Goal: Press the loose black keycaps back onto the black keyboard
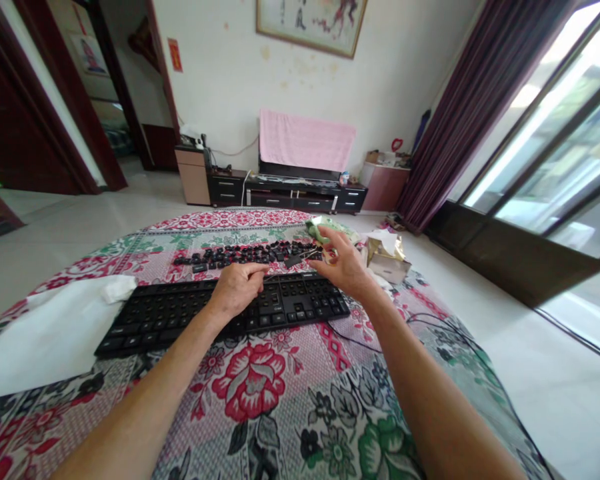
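A black keyboard (173,313) lies slantwise on the flowered tablecloth, some key places bare of caps. Above its middle, my left hand (237,290) is closed, index finger forward and the other fingers curled. Something thin may stick out at its fingertips, too small to make out. My right hand (343,263) hovers past the keyboard's far right edge, thumb and fingers apart with nothing visible between them. Beyond the keyboard, loose black keycaps (250,253) lie in a long heap. A small dark flat piece (293,261) sits by the right hand's fingertips, with thin metallic items beside it.
White paper or cloth (45,333) lies at the left, a crumpled tissue (120,289) on its edge. A green packet (330,227) and a golden tissue box (387,260) stand at the far right. A black cable (460,327) runs over the table's right side.
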Motion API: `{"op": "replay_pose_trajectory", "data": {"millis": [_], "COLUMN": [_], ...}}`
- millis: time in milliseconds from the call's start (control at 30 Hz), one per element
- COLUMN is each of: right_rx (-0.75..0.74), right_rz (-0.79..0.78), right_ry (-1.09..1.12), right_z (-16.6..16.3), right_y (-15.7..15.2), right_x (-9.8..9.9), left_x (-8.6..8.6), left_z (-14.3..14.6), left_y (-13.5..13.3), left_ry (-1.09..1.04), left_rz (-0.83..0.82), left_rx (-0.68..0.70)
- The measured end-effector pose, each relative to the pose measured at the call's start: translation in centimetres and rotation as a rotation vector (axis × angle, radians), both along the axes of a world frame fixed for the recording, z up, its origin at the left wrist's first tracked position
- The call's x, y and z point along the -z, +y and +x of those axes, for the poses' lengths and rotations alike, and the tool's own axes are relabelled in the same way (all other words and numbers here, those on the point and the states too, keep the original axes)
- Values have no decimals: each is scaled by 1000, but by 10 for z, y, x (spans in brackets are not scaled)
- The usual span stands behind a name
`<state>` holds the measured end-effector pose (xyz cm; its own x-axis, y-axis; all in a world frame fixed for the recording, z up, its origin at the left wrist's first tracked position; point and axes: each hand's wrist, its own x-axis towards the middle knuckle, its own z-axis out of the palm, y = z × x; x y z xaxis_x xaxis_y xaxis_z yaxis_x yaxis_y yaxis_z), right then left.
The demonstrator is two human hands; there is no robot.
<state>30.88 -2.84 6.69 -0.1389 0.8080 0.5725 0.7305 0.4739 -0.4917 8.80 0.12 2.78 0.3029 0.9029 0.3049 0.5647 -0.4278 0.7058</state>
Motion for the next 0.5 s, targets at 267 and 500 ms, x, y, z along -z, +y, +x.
{"op": "replay_pose_trajectory", "data": {"millis": [267,500], "right_rx": [76,81], "right_rz": [39,-145], "right_ry": [-644,-748], "right_z": [-12,-21], "right_y": [-12,-16], "right_x": [1,2], "left_x": [-10,-13], "left_z": [3,1], "left_y": [-8,-7], "left_ry": [161,153], "left_rz": [120,112], "left_rx": [-4,-44]}}
